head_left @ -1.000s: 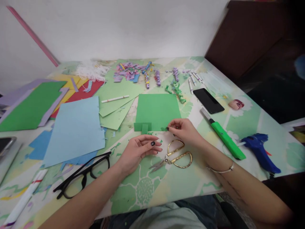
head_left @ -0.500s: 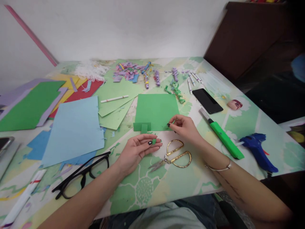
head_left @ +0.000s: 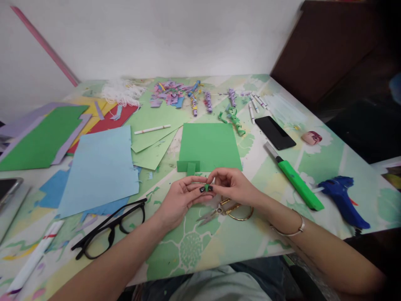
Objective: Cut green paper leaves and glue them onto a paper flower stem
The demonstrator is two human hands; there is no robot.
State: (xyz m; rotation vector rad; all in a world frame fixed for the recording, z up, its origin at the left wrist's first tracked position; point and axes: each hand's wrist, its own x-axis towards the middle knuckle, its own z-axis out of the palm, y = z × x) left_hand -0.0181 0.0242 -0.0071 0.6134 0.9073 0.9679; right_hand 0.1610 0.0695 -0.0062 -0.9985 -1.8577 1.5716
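A small green paper piece [head_left: 206, 187] is pinched between the fingertips of both hands, mostly covered by them. My left hand [head_left: 181, 196] is closed on it from the left, palm partly turned up. From the right, my right hand [head_left: 233, 184] meets it with thumb and fingers together. Just beyond the hands lies a green sheet [head_left: 211, 146], with a small green strip and tab [head_left: 191, 167] at its lower left corner. Gold-handled scissors [head_left: 219, 210] rest below my right hand, their handles partly hidden by it.
Black glasses [head_left: 109, 234] and a light blue sheet [head_left: 105, 167] lie to the left. On the right are a green utility knife [head_left: 300, 184], a blue glue gun [head_left: 341, 200] and a phone [head_left: 275, 132]. Farther back are paper scraps [head_left: 171, 93] and a green curled paper figure [head_left: 236, 121].
My right hand has moved left and down from the green sheet's edge to join my left hand at the green paper piece. It now covers part of the scissors' handles.
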